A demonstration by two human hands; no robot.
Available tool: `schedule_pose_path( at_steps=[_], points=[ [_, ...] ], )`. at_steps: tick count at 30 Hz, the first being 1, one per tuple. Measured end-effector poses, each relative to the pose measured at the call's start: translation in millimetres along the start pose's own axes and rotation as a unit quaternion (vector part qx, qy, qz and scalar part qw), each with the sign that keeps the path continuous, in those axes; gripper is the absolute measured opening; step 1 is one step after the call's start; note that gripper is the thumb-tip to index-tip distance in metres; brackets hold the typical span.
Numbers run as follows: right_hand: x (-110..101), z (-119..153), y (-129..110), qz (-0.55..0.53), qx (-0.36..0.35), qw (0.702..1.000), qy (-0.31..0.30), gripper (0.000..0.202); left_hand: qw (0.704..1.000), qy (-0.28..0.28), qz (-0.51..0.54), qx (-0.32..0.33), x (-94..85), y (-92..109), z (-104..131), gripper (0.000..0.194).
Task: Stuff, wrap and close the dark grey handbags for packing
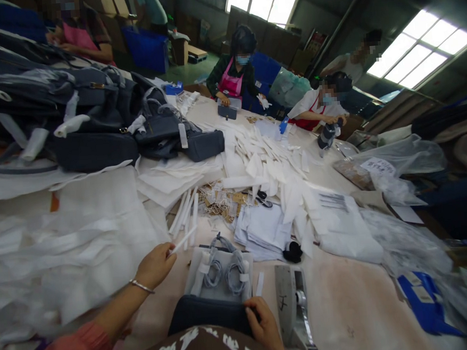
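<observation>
My left hand [158, 265] is closed, pinching a thin white strip [185, 239] that points up and right, beside a bundle of similar white strips [184, 213]. Close to my body lies a dark navy bag [209, 311]. My right hand [264, 322] grips its right edge, fingers curled. Beyond the bag's dark part is a pale wrapped panel with grey coiled straps [224, 266], bound by white wrapping. Just right of my right hand stands a metal tape dispenser [292, 304]. A short white strip [260, 283] lies between the panel and the dispenser.
Navy bags [93, 115] are heaped at the left behind white sheets [85, 233]. Ahead lie tags with strings [223, 199], white papers [263, 229] and black scissors [264, 199]. A blue tape dispenser [426, 303] sits at right. Several co-workers are around the table.
</observation>
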State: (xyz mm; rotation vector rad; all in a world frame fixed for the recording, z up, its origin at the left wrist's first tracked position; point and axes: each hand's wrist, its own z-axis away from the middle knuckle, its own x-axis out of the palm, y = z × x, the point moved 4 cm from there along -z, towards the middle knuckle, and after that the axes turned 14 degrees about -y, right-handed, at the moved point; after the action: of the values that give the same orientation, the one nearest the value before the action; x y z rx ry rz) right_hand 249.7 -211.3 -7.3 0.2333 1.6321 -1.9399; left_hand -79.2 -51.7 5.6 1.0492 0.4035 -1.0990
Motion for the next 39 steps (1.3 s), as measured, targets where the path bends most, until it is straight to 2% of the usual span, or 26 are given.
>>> schedule_pose_path(
  at_steps=[6, 9, 11, 14, 16, 19, 23, 26, 30, 33, 35, 36, 39],
  points=[
    [-4.4, -2.8, -7.3, 0.016, 0.037, 0.998, -0.049, 0.013, 0.99, -0.037, 0.136, -0.033, 24.5, -20.0, 15.8, 0.014],
    [-1.5, -6.3, -11.1, 0.046, 0.027, 0.995, -0.089, 0.012, 0.978, -0.045, 0.202, 0.008, 32.8, -12.4, 24.0, 0.015],
    [1.7, -9.8, -10.6, 0.058, 0.027, 0.992, -0.105, 0.015, 0.967, -0.087, 0.236, 0.046, 40.6, -3.2, 31.0, 0.021],
    [6.1, -15.8, -6.2, 0.076, 0.044, 0.991, -0.102, 0.016, 0.946, -0.169, 0.269, 0.067, 55.8, 7.7, 42.5, 0.034],
    [8.3, -18.9, -3.3, 0.086, 0.053, 0.99, -0.096, 0.015, 0.939, -0.19, 0.275, 0.077, 63.5, 12.4, 49.1, 0.036],
    [10.0, -20.7, -0.4, 0.094, 0.061, 0.99, -0.091, 0.013, 0.944, -0.157, 0.265, 0.115, 65.5, 17.3, 54.8, 0.032],
    [10.0, -19.5, 0.9, 0.096, 0.061, 0.99, -0.084, 0.013, 0.963, -0.081, 0.226, 0.122, 53.2, 17.2, 45.8, 0.037],
    [9.5, -18.9, -0.2, 0.094, 0.063, 0.99, -0.078, 0.012, 0.976, 0.0, 0.195, 0.091, 31.9, 13.2, 19.0, 0.042],
    [7.5, -18.3, -7.1, 0.095, 0.067, 0.991, -0.071, 0.01, 0.985, 0.1, 0.136, 0.029, -2.4, 10.9, -32.5, 0.053],
    [4.6, -16.1, -14.8, 0.101, 0.073, 0.99, -0.064, 0.012, 0.985, 0.15, 0.063, 0.05, -18.5, 25.8, -56.0, 0.054],
    [3.3, -13.9, -19.1, 0.105, 0.076, 0.99, -0.061, 0.014, 0.98, 0.166, 0.038, 0.098, -18.7, 43.7, -51.7, 0.044],
    [3.0, -12.7, -20.7, 0.107, 0.078, 0.99, -0.058, 0.014, 0.976, 0.167, 0.036, 0.136, -15.3, 53.9, -42.5, 0.039],
    [3.3, -10.0, -22.9, 0.107, 0.085, 0.99, -0.041, 0.016, 0.953, 0.133, 0.032, 0.27, 7.7, 79.3, 6.4, 0.026]
  ],
)
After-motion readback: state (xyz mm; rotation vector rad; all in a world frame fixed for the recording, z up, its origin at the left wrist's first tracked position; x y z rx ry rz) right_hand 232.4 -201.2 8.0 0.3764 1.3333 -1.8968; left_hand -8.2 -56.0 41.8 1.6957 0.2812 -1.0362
